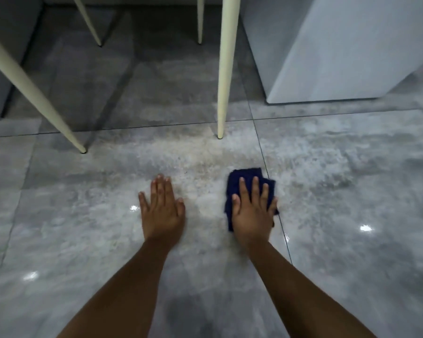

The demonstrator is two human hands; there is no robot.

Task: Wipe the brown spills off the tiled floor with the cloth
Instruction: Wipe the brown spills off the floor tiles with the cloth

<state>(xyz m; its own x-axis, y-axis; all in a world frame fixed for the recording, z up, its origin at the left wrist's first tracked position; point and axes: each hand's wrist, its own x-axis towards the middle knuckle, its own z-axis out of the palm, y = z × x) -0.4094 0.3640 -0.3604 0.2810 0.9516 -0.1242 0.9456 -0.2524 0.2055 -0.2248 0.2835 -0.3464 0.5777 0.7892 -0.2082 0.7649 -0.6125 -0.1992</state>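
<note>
A dark blue cloth (244, 178) lies folded on the glossy grey tiled floor (352, 191), right of centre. My right hand (252, 211) presses flat on top of it, fingers spread, covering its near half. My left hand (163, 211) rests flat on the bare tile to the left, fingers apart, holding nothing. Between and beyond the two hands a faint brownish smear (200, 167) shows on the tile; it is pale and blurred, with a few dark specks.
Cream furniture legs stand close ahead: one (224, 93) just beyond the cloth, a slanted one (47, 111) at the left, two more farther back. A pale grey cabinet (352, 50) stands at the upper right. Grout lines cross the floor.
</note>
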